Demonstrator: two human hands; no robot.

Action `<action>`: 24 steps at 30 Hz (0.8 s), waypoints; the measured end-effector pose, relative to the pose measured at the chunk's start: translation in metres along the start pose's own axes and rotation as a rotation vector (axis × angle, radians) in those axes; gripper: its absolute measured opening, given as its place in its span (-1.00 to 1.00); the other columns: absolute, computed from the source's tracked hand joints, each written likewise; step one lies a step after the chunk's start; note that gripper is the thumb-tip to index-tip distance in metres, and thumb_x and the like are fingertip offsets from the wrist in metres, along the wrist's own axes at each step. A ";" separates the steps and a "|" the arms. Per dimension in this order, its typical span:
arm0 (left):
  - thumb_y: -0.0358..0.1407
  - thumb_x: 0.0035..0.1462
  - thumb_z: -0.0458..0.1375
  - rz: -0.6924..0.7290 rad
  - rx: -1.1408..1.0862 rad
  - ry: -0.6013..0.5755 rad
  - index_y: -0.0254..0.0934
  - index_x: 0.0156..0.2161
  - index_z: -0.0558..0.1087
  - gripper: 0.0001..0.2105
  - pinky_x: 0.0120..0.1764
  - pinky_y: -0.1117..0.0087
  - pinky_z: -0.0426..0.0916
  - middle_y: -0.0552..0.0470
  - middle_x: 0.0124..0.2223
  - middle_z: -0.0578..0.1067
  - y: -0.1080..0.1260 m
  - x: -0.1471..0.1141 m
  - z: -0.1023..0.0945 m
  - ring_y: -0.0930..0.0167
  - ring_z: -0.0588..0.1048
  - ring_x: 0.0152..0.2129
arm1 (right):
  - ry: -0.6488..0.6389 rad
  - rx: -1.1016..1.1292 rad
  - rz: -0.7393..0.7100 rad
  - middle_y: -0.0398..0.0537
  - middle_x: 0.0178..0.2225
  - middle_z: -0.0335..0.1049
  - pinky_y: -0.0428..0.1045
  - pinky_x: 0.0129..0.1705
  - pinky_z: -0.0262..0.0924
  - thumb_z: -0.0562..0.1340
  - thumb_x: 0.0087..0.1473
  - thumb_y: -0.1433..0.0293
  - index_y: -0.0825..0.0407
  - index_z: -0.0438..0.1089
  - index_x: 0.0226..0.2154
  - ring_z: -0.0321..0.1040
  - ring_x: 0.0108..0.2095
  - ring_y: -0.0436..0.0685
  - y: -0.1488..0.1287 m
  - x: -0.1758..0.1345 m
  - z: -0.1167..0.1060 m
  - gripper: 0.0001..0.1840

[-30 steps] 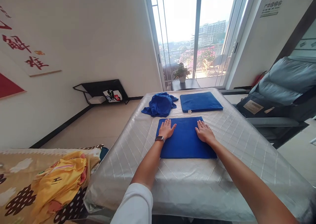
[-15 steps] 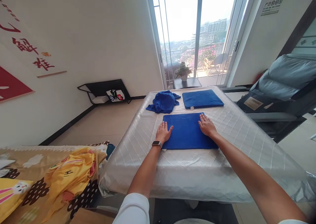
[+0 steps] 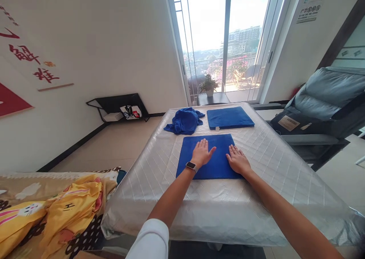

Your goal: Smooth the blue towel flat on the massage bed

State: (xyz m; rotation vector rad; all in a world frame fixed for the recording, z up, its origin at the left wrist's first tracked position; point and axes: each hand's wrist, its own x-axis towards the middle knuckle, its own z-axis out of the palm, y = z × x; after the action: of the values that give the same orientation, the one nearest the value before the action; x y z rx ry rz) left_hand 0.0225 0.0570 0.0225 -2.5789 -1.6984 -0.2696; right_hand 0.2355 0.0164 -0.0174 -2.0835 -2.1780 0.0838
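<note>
Blue cloth [image 3: 218, 162] lies flat and rectangular at the middle of a silver-covered worktop [image 3: 148, 183], beneath a person's left hand [image 3: 202, 153] and right hand [image 3: 238, 159], both palm-down, thumbs spread. Work looks partway along: one folded blue bundle [image 3: 230, 117] seems finished, one crumpled blue heap [image 3: 185, 121] seems left. Count: one piece under two hands, one bundle, one heap; layers cannot be told.
</note>
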 end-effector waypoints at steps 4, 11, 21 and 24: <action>0.01 0.41 -0.41 0.214 -0.123 -0.020 -0.33 0.38 0.08 -0.35 0.33 0.17 -0.04 -0.15 0.41 0.11 0.074 0.020 0.023 0.31 0.03 0.36 | 0.011 -0.019 -0.052 0.08 0.43 -0.21 0.16 0.39 -0.28 -0.16 0.31 0.28 0.21 -0.09 0.40 -0.30 0.42 0.18 0.002 -0.004 0.000 -0.32; 0.05 0.39 -0.41 0.128 -0.126 -0.060 -0.36 0.39 0.05 -0.31 0.36 0.18 -0.12 -0.14 0.42 0.06 0.052 0.010 0.038 0.31 -0.02 0.37 | 0.036 -0.022 -0.025 0.08 0.42 -0.16 0.15 0.39 -0.27 -0.19 0.33 0.21 0.24 -0.06 0.39 -0.24 0.41 0.18 0.000 -0.004 -0.001 -0.30; 0.14 0.35 -0.45 -0.227 -0.042 -0.100 -0.47 0.40 -0.02 -0.21 0.35 0.17 -0.11 -0.22 0.43 -0.02 -0.110 -0.061 0.018 0.26 -0.04 0.37 | 0.016 0.000 -0.014 0.08 0.43 -0.19 0.16 0.39 -0.29 -0.20 0.34 0.17 0.21 -0.07 0.39 -0.26 0.41 0.17 0.000 0.000 0.000 -0.29; 0.17 0.33 -0.44 -0.227 -0.044 -0.094 -0.49 0.40 -0.03 -0.18 0.35 0.17 -0.14 -0.23 0.44 -0.04 -0.112 -0.065 0.021 0.26 -0.05 0.38 | 0.025 -0.010 -0.001 0.11 0.42 -0.15 0.17 0.39 -0.28 -0.18 0.33 0.19 0.24 -0.05 0.38 -0.24 0.41 0.19 -0.004 -0.002 -0.006 -0.29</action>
State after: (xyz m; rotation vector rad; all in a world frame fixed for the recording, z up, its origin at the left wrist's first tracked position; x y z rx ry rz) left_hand -0.1027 0.0450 -0.0160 -2.4646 -2.0437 -0.1974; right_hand 0.2329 0.0134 -0.0108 -2.0777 -2.1692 0.0464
